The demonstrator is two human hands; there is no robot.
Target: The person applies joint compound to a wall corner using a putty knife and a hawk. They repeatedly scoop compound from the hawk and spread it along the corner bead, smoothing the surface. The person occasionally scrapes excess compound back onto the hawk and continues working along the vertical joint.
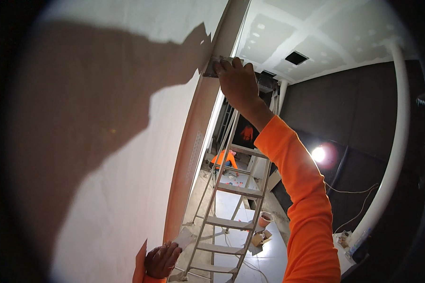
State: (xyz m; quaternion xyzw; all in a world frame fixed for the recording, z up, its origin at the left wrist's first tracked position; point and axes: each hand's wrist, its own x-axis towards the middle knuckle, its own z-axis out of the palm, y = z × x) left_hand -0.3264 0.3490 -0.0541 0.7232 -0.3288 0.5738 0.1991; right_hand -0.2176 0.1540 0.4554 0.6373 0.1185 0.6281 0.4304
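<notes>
High on the edge of a white wall (pixel 127 188), my right hand (pixel 241 82) is closed on a putty knife (pixel 210 68). Its dark, wide blade lies against the narrow brownish end face (pixel 186 127) of the wall, and my fingers hide most of the rest. Low by the same edge, my left hand (pixel 163 260) is wrapped round a flat, pale blade-like tool (pixel 186 237), whose handle is covered by my fingers. A perforated strip (pixel 196 144) shows partway down the end face.
A metal stepladder (pixel 241 190) stands just right of the wall edge. Beyond it a person in orange (pixel 225 159) crouches on the floor. A bucket (pixel 265 219) and an opened carton (pixel 260 238) sit beside the ladder. A white pipe (pixel 397 127) and a bright lamp (pixel 318 153) are farther right.
</notes>
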